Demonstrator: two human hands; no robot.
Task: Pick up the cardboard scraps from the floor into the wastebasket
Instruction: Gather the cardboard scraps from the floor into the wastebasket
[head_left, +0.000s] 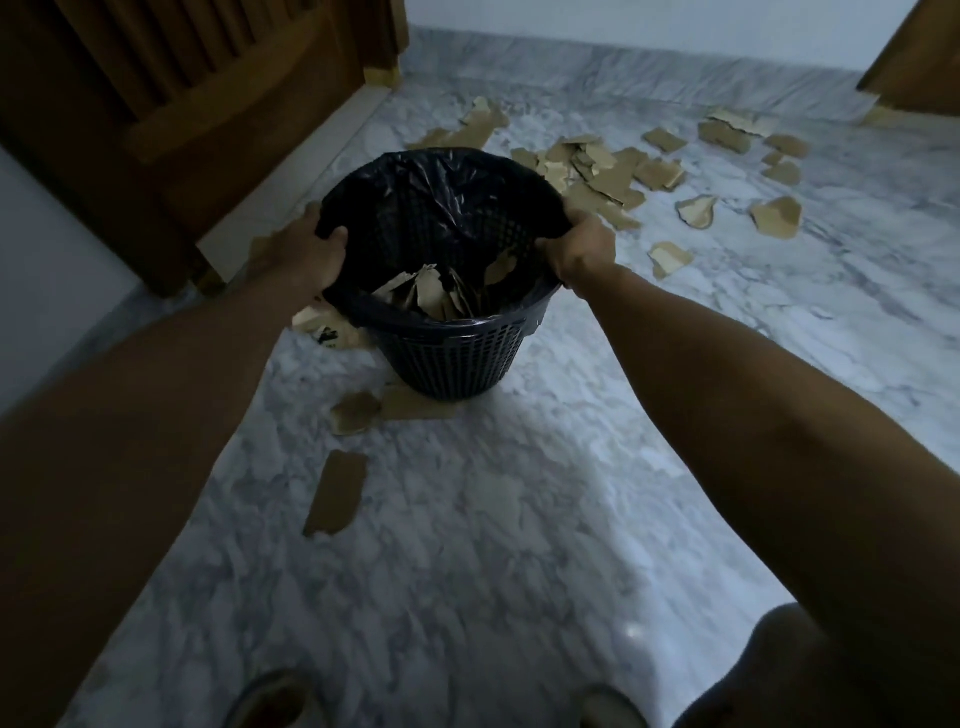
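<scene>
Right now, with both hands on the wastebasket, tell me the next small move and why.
Probably carry the wastebasket forward and set it beside the big scrap pile. Left hand and right hand each grip its rim, a few scraps already lie inside, and most cardboard lies on the floor beyond it.

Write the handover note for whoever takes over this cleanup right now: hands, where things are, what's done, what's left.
Left hand: grips the wastebasket's left rim, over the black liner bag.
Right hand: grips the right rim.
Wastebasket: held between both hands over the marble floor, tilted toward the camera; whether its base touches the floor is unclear.
Done: a few cardboard scraps lie inside it.
Left: most of the job. A large pile beyond the basket, scattered pieces far right, a long strip and a torn piece nearer the camera, more at the left of the basket's base.
</scene>
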